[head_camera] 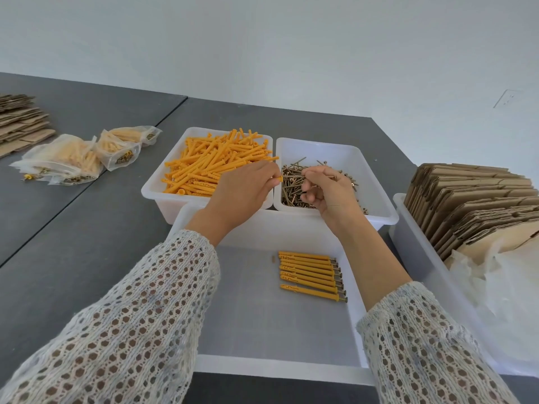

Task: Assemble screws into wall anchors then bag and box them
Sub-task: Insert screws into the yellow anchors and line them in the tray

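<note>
My left hand [243, 189] hovers over the white bin [163, 196] of loose orange wall anchors [213, 161] and pinches one orange anchor [278, 179], whose end sticks out of my fingers. My right hand [326, 189] reaches into the adjoining white bin [376, 182] of brass screws [291, 185] and pinches a screw [294, 176] by its shaft. In the large white tray [262, 365] in front of me lie several assembled anchors with screws [310, 274], side by side.
Several filled clear bags [87, 156] of anchors lie on the grey table [73, 243] at left. Flat cardboard blanks [20, 121] are stacked at far left. A white bin [414, 249] at right holds upright flattened boxes [472, 199] and plastic bags [501, 293].
</note>
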The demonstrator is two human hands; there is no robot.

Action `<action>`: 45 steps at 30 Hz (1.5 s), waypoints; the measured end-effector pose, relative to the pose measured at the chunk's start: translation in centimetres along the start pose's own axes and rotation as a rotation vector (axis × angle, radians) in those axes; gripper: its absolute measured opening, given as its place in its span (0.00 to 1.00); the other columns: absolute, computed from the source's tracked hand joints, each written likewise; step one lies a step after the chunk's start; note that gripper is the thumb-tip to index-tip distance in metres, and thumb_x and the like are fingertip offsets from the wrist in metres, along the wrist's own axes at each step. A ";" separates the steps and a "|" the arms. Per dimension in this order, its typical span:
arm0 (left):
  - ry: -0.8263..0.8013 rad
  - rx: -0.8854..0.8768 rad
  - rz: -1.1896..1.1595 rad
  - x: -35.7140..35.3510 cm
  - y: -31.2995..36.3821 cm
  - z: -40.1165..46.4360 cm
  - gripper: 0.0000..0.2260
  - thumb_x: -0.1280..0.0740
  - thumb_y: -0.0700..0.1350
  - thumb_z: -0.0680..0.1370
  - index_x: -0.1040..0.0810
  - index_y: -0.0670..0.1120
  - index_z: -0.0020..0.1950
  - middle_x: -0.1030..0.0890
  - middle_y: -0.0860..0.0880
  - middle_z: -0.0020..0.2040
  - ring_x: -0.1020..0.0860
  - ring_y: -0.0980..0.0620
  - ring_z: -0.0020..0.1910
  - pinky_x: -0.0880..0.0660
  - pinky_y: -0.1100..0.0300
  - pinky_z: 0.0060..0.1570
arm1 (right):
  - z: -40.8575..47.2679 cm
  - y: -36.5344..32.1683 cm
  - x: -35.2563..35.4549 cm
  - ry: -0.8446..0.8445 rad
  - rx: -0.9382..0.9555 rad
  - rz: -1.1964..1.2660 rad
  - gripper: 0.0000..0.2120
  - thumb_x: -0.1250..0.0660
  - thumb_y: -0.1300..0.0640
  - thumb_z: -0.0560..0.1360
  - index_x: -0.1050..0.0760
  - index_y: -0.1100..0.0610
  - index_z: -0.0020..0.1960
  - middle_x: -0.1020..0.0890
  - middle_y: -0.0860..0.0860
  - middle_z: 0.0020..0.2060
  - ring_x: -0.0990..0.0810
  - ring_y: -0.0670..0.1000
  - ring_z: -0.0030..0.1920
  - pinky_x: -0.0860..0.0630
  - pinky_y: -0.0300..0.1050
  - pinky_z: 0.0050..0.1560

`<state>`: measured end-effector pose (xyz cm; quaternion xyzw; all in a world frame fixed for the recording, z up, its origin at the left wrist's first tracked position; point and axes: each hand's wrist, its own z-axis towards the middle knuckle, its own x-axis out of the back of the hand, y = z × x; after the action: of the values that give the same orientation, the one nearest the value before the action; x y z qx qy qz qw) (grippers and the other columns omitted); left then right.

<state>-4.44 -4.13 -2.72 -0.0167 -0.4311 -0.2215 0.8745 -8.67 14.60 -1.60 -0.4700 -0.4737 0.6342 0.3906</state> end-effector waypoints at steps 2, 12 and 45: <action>0.004 -0.002 -0.017 0.0 -0.1 0.0 0.09 0.42 0.45 0.85 0.23 0.46 0.54 0.21 0.52 0.48 0.25 0.52 0.42 0.26 0.52 0.35 | 0.1 0.1 -0.1 -0.007 -0.002 -0.015 0.06 0.37 0.66 0.79 0.21 0.63 0.47 0.22 0.54 0.29 0.29 0.49 0.25 0.21 0.43 0.35; -0.005 -0.016 -0.041 0.1 -0.4 0.1 0.08 0.41 0.46 0.84 0.23 0.46 0.52 0.22 0.53 0.47 0.25 0.53 0.42 0.26 0.52 0.35 | 0.3 0.6 -0.2 -0.002 0.009 0.035 0.20 0.47 0.54 0.85 0.23 0.62 0.45 0.23 0.52 0.27 0.27 0.48 0.25 0.21 0.44 0.34; -0.720 0.349 -0.987 1.7 4.6 1.3 0.08 0.38 0.45 0.84 0.21 0.46 0.50 0.18 0.50 0.42 0.17 0.51 0.41 0.19 0.58 0.38 | 1.6 0.2 1.5 0.180 -0.163 0.576 0.30 0.54 0.39 0.83 0.26 0.62 0.47 0.28 0.54 0.28 0.34 0.51 0.28 0.28 0.41 0.30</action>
<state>-2.70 -0.31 0.14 0.2534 -0.6848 -0.5058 0.4595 -10.65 15.59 -1.91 -0.6691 -0.3337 0.6344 0.1961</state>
